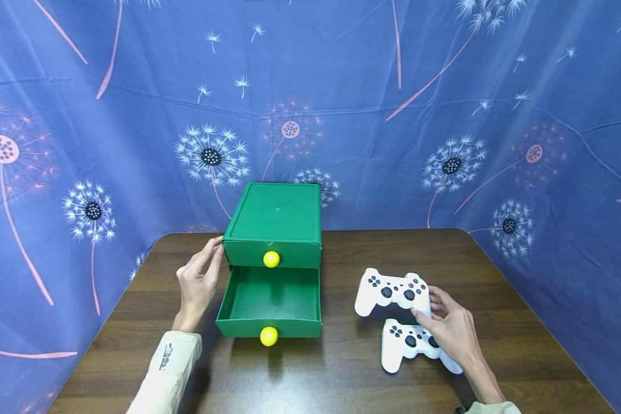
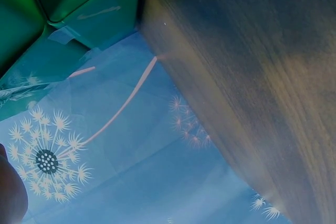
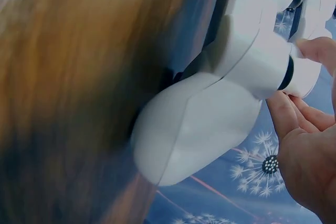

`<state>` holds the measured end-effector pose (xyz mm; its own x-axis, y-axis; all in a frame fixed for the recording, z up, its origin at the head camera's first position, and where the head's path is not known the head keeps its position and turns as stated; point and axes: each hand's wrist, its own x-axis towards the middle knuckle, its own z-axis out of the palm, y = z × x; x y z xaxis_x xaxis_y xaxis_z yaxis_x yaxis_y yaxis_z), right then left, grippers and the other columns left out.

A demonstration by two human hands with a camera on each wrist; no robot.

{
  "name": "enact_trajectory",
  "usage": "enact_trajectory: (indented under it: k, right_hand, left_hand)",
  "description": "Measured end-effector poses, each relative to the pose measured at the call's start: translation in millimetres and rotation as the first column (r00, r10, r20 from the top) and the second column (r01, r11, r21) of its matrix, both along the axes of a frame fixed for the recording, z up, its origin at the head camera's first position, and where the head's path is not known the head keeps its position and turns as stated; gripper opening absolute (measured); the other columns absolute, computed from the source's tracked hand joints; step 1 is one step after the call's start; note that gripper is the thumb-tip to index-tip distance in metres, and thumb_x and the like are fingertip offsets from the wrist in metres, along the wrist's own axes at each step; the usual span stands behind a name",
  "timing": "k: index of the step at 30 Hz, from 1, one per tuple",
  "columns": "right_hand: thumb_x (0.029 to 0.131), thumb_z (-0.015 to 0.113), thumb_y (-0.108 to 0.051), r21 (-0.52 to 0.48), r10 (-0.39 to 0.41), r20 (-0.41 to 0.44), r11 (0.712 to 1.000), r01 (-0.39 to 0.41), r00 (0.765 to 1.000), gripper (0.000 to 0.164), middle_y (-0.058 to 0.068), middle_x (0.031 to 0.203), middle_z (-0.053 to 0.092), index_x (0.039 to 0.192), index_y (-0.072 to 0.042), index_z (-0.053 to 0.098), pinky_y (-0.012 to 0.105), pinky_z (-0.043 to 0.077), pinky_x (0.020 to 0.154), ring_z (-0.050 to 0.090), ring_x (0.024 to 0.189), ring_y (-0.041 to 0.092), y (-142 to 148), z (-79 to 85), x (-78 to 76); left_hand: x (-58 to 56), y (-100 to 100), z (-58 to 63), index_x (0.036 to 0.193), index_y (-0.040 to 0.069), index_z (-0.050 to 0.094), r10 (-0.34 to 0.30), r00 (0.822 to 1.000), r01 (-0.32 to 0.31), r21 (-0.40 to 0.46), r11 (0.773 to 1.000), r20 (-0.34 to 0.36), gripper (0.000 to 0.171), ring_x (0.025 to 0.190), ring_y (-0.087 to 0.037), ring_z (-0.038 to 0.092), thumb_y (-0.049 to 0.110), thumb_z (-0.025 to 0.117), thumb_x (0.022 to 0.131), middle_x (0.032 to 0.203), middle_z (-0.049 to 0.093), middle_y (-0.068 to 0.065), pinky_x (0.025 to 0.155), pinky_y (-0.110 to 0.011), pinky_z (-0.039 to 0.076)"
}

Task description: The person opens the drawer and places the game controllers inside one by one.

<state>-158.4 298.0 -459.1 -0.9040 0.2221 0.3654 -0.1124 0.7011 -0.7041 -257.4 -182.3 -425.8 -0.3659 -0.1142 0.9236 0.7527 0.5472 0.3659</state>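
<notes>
A green two-drawer box [image 1: 276, 215] stands on the table with its lower drawer [image 1: 302, 329] pulled out and bare inside. My left hand [image 1: 196, 283] touches the upper left front corner of the box, its fingers lying along the side. In the left wrist view the green box [image 2: 89, 22] fills the upper left. My right hand [image 1: 456, 330] pinches a white game controller [image 1: 379, 293] by its right grip, thumb in front and fingers behind. A second white controller [image 1: 393, 352] lies closer to me, partly hidden under that hand; it looms large in the right wrist view.
Both drawers carry round yellow knobs, an upper knob [image 1: 271, 259] and a lower knob [image 1: 268, 336]. The brown wooden table [image 1: 341, 379] ends at a blue dandelion-print cloth [image 1: 372, 172] behind and at both sides.
</notes>
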Motion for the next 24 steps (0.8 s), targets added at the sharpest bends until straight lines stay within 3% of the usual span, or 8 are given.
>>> enact_trajectory:
  k: [12, 20, 24]
  right_hand:
    - [0.08, 0.085, 0.002, -0.021, 0.053, -0.041, 0.998, -0.054, 0.998, 0.058, 0.029, 0.112, 0.069, 0.132, 0.01, 0.06, 0.032, 0.06, 0.078, 0.07, 0.098, 0.041, -14, 9.0, 4.1]
    - [0.079, 0.086, 0.006, -0.048, 0.083, -0.077, 0.995, -0.086, 0.994, 0.057, 0.025, 0.112, 0.07, 0.131, 0.008, 0.062, 0.016, 0.056, 0.077, 0.07, 0.098, 0.037, -24, 15.7, 7.0]
    - [0.077, 0.086, 0.006, -0.049, 0.077, -0.092, 0.995, -0.081, 0.993, 0.057, 0.023, 0.11, 0.072, 0.13, 0.007, 0.063, 0.022, 0.058, 0.077, 0.07, 0.097, 0.035, -30, 20.1, 9.2]
  left_hand:
    - [0.4, 0, -0.5, 0.117, -0.005, 0.076, 0.004, 1.0, -0.004, -0.003, 1.0, 0.003, 0.039, 0.085, -0.038, 0.075, -0.023, 0.072, 0.083, 0.11, 0.076, -0.017, 0.086, -0.01, 0.051]
    - [0.3, 0, -0.7, 0.117, -0.005, 0.076, 0.007, 1.0, -0.007, -0.001, 1.0, 0.001, 0.039, 0.085, -0.038, 0.075, -0.023, 0.072, 0.083, 0.11, 0.076, -0.016, 0.086, -0.01, 0.051]
    - [0.4, 0, -0.6, 0.117, -0.005, 0.076, 0.009, 1.0, -0.009, 0.002, 1.0, -0.001, 0.038, 0.085, -0.038, 0.075, -0.023, 0.072, 0.083, 0.11, 0.076, -0.017, 0.086, -0.01, 0.051]
